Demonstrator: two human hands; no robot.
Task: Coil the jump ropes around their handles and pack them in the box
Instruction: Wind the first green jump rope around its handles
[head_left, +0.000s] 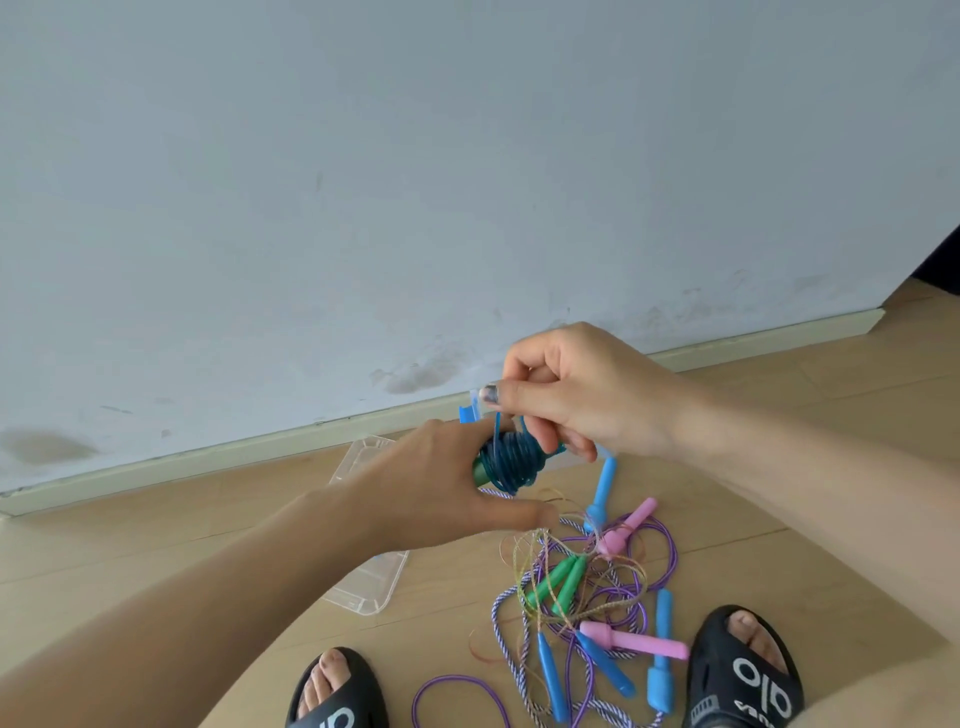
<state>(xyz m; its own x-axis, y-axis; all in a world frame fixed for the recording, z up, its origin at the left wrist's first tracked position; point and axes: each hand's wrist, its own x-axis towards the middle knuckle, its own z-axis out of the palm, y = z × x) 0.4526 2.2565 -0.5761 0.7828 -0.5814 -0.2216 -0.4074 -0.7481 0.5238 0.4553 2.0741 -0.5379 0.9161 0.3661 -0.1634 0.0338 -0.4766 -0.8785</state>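
A person squats over a wooden floor by a pale wall, winding a dark blue rope round its green handles; the left hand grips the handle end, fingers mostly hidden behind the coil, while the right hand pinches the loose strand just above the bundle between thumb and forefinger. The bundle hangs in the air between both hands, its long axis running roughly left to right, tilted up toward the right hand. The clear box lies on the floor directly below and behind the left forearm, nearer that hand, so the drop looks a short one down and to the left once the tail is tucked. To the right, well apart from the box, a tangle of ropes sprawls between two black sandals: blue, pink and green handles knotted in purple, striped and glittery cord. Most of the packing appears still to do. A blue scrap shows behind the left hand; what it is cannot be told.
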